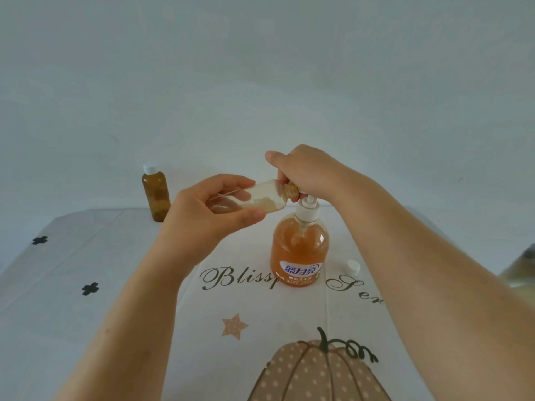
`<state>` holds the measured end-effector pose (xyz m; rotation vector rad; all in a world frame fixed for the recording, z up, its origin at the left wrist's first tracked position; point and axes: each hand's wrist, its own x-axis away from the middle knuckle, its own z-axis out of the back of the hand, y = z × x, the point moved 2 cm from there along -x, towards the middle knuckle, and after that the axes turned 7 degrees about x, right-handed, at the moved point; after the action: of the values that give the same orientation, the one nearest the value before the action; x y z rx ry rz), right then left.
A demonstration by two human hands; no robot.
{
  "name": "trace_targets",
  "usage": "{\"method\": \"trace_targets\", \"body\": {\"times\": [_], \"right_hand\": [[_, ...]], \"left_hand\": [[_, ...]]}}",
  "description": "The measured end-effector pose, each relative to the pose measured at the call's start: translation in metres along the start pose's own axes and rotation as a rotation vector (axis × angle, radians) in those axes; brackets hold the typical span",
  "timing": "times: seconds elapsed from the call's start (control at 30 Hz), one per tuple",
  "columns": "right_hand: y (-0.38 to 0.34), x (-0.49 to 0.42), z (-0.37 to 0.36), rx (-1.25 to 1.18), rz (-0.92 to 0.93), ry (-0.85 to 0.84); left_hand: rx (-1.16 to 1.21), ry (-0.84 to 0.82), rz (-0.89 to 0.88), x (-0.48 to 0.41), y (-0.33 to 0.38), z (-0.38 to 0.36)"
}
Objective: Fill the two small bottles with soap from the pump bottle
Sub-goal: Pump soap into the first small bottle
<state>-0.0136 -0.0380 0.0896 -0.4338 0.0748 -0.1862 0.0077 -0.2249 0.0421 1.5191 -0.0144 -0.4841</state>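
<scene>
An orange pump bottle (299, 250) of soap stands upright in the middle of the table. My right hand (307, 172) sits on top of its white pump head, fingers curled over it. My left hand (214, 209) grips a small open amber bottle (266, 198), tilted almost on its side, its mouth held at the pump spout under my right hand. Pale soap shows inside this bottle. A second small amber bottle (155, 195) with a white cap stands upright at the back left of the table.
A loose white cap (353, 266) lies on the tablecloth (121, 285) to the right of the pump bottle. The cloth carries printed script, black flowers, a star and a pumpkin. A blurred object (521, 267) shows at the right edge. A plain wall stands behind.
</scene>
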Motion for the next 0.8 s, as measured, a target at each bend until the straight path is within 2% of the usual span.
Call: {"method": "trace_targets", "body": {"times": [0.47,0.8], "right_hand": [[0.010,-0.004,-0.012,-0.029,0.074,-0.027],[0.008,-0.001,-0.012,-0.024,0.038,-0.024]], "left_hand": [[-0.052,-0.032,0.036,-0.004,-0.005,0.003],[-0.043,-0.043,0.048,-0.003,-0.006,0.001]]}}
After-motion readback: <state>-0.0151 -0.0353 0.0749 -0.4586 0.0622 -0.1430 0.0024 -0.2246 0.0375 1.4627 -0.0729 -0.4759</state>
